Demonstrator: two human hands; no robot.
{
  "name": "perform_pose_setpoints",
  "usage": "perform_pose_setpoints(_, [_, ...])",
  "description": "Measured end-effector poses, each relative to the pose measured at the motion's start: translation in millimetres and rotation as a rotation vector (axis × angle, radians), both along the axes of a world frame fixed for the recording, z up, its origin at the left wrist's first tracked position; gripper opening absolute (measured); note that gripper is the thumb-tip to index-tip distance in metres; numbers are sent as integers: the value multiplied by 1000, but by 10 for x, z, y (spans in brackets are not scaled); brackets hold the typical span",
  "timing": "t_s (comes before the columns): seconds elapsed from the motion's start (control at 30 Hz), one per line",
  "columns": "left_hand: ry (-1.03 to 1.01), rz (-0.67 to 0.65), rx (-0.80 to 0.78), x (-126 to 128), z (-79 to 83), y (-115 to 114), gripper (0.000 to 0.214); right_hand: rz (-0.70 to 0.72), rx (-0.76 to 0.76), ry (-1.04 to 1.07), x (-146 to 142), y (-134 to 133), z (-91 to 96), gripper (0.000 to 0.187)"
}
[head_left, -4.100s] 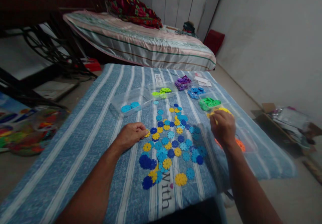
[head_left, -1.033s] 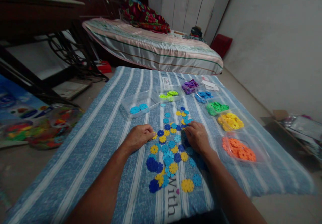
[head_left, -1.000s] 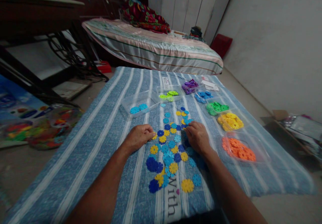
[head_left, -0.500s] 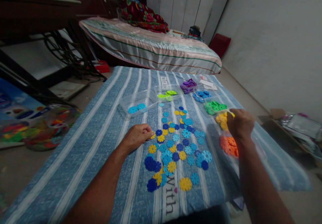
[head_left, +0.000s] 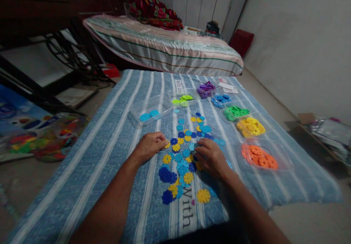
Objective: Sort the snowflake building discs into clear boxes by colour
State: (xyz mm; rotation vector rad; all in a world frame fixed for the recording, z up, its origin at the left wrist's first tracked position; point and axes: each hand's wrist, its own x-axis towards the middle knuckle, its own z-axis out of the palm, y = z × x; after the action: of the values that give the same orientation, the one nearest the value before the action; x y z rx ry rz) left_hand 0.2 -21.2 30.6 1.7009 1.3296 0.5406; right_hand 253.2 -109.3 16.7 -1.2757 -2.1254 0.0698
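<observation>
Left hand (head_left: 149,146) pinches a yellow snowflake disc (head_left: 167,145), right hand (head_left: 210,158) half-curls over scattered discs (head_left: 183,168), grip unclear, with single-colour tubs (head_left: 285,160) arced nearby, presumably for reach.

The discs (head_left: 203,196) look matt plastic, the boxes (head_left: 286,160) glossy plastic, the cover (head_left: 109,130) matt cloth.

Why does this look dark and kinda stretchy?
Head view: the light is dim, with soft shadow by the right hand; same head view: the bed seems bowed, maybe from a wide lens; head view again: the colourful bags at far left look blurry.
</observation>
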Motion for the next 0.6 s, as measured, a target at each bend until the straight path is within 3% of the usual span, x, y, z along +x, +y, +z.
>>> perform_pose_setpoints(0.23, [1,10,-7,27,62,-30,24,-30,-173,-144,-193,-86,31,15])
perform_pose_setpoints(0.6, [-17,16,10,23,51,-26,25,-75,-137,57,-214,-88,-86,6])
